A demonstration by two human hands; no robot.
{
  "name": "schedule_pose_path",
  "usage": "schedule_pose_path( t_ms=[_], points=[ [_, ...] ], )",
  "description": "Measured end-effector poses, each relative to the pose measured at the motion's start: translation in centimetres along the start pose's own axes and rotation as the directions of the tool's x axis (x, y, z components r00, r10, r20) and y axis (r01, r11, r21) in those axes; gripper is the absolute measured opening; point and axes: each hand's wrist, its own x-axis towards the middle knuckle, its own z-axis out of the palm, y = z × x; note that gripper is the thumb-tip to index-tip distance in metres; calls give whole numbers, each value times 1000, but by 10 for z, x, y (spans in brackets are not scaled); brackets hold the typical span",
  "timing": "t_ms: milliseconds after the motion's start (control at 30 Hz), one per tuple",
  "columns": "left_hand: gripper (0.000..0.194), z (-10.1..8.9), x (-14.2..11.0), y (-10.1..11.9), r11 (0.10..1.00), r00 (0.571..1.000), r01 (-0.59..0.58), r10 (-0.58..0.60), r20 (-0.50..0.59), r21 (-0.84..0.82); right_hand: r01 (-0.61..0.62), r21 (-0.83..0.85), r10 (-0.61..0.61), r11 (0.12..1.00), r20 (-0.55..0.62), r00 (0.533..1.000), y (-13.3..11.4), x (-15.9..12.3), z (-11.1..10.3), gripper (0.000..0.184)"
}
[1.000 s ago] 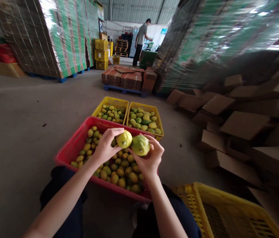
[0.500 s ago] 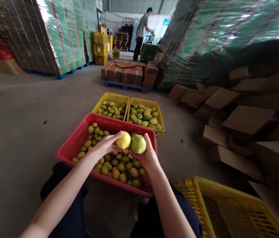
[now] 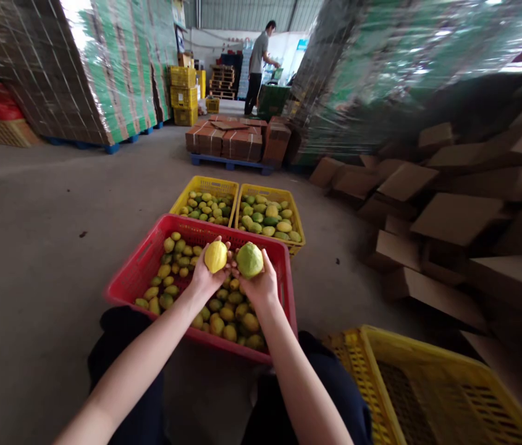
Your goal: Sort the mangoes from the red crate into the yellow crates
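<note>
Fingers of my left hand (image 3: 206, 278) cradle a plump, oval yellow lemon (image 3: 215, 256); my right hand (image 3: 261, 283) cups a rounder, bumpy green lemon (image 3: 249, 260). Both seem firm and light, best gripped round the middle, above the rectangular red plastic crate (image 3: 143, 259).

From my end, the left lemon (image 3: 215, 256) shows bright yellow and the right lemon (image 3: 249, 260) yellowish green. I see a red crate (image 3: 124, 289) of fruit (image 3: 229, 314) in mixed yellow and green, two yellow crates (image 3: 214, 181), brown boxes (image 3: 458, 216), and a blue pallet (image 3: 230, 164).
</note>
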Motion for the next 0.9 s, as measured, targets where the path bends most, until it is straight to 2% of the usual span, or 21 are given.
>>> schedule_pose_path(
  t_ms=[100,200,333,367,433,467,500,533,567,600,633,700,800,900],
  points=[
    [27,-1,0,0,997,999,-11,6,-52,-83,43,31,-42,999,-15,999,2,-1,-1,32],
    [26,3,-4,2,992,998,21,-28,-56,-122,46,8,-46,999,-23,999,1,-6,1,33],
    [26,9,-9,6,987,997,38,-49,-68,-156,42,-23,-44,999,-103,994,0,-9,5,30],
    [25,10,-10,6,987,996,29,-42,-81,-159,78,-67,-86,995,-131,988,1,-8,5,30],
    [24,11,-12,5,988,996,23,-36,-85,-152,234,-258,-279,937,-155,948,4,-7,5,30],
    [24,10,-12,3,990,997,28,-38,-71,-140,335,-396,-412,855,-126,902,5,-6,5,30],
    [24,10,-13,0,992,998,35,-41,-49,-120,428,-535,-539,728,-61,840,8,-5,4,30],
    [24,9,-13,-3,995,999,38,-41,-25,-95,498,-650,-631,575,35,775,11,-4,3,31],
    [24,8,-13,-7,997,999,32,-33,-8,-68,536,-732,-675,420,143,724,14,-4,1,31],
    [24,6,-12,-11,999,1000,17,-17,-1,-42,550,-784,-673,288,242,698,18,-4,-1,33],
    [26,5,-11,-14,1000,1000,1,-1,-1,-18,552,-813,-642,185,325,695,22,-5,-2,34],
    [27,0,-9,-19,1000,1000,-3,3,-15,27,554,-832,-547,32,449,706,29,-8,-5,38],
    [37,-9,-9,-19,993,1000,23,-21,-18,115,585,-796,-439,-153,586,681,37,-14,-5,46],
    [37,-17,-15,-16,978,997,-81,83,-1,193,654,-700,-364,-286,711,602,43,-22,0,50]
  ],
)
